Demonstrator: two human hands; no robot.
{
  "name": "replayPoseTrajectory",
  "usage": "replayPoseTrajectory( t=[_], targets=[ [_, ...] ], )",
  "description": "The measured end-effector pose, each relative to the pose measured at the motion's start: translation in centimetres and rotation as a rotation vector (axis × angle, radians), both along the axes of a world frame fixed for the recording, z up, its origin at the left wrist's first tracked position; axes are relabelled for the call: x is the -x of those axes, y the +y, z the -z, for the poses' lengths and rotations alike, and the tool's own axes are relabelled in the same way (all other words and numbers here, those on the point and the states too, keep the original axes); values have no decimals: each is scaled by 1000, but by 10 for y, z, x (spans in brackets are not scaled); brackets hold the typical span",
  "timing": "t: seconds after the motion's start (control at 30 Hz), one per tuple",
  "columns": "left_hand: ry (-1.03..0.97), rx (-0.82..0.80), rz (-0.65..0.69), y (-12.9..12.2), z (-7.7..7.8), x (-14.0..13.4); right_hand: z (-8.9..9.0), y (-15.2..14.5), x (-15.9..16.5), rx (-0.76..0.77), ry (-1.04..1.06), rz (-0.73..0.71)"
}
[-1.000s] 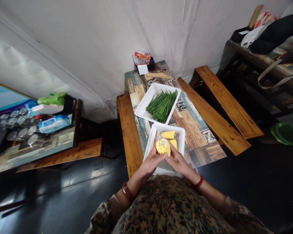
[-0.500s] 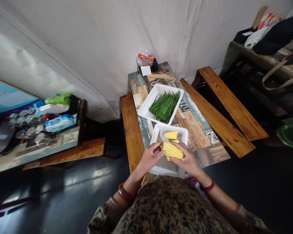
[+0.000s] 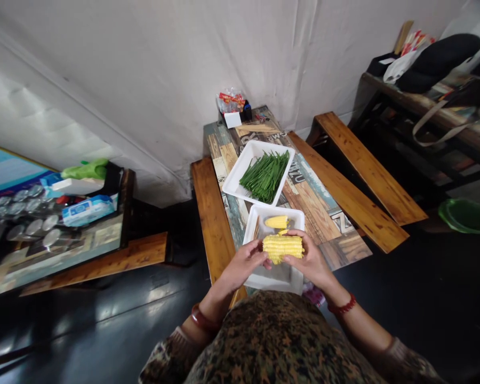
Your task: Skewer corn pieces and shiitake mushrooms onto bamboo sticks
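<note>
My left grip (image 3: 245, 263) and right grip (image 3: 312, 261) clasp a ridged yellow corncob (image 3: 282, 248) between them, mostly hiding a yellow piece (image 3: 283, 232) beyond.

The table (image 3: 318, 213) has a plank-print top (patchy browns and teal, with bold letters here and there). Taken from its middle, the far tray (image 3: 232, 182), white, sits at ten o'clock; the near tray (image 3: 299, 220), also white, at six, just beside it. A black box (image 3: 247, 111) stands at eleven, with small red bits (image 3: 260, 116) beside it, toward twelve.
</note>
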State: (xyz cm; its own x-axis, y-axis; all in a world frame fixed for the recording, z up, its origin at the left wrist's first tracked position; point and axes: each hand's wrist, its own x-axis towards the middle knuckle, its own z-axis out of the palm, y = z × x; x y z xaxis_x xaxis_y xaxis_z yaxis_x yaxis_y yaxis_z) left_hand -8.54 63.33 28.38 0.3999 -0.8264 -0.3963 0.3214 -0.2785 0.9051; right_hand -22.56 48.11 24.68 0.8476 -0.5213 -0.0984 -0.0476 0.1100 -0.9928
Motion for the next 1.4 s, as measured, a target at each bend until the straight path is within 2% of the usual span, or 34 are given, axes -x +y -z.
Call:
replayPoseTrajectory(
  t=[0.23, 0.57, 0.83, 0.97, 1.1, 1.27, 1.4],
  targets=[
    [40, 26, 16, 8, 7, -1, -11, 10, -2, -76, -33, 69],
    [-46, -3, -62, 6, -2, 5, -14, 19, -7, -8, 17, 61],
    [-63, -76, -158, 8, 1, 9, -14, 27, -11, 45, 51, 52],
    [-10, -67, -267, 9, 2, 10, -15, 29, -13, -68, 62, 64],
    [53, -15, -222, 11, 2, 5, -12, 28, -13, -176, 49, 100],
    [248, 110, -256, 12, 0, 3, -13, 24, -13, -184, 57, 96],
    [215, 118, -226, 12, 2, 3, -19, 23, -13, -189, 57, 103]
  ],
)
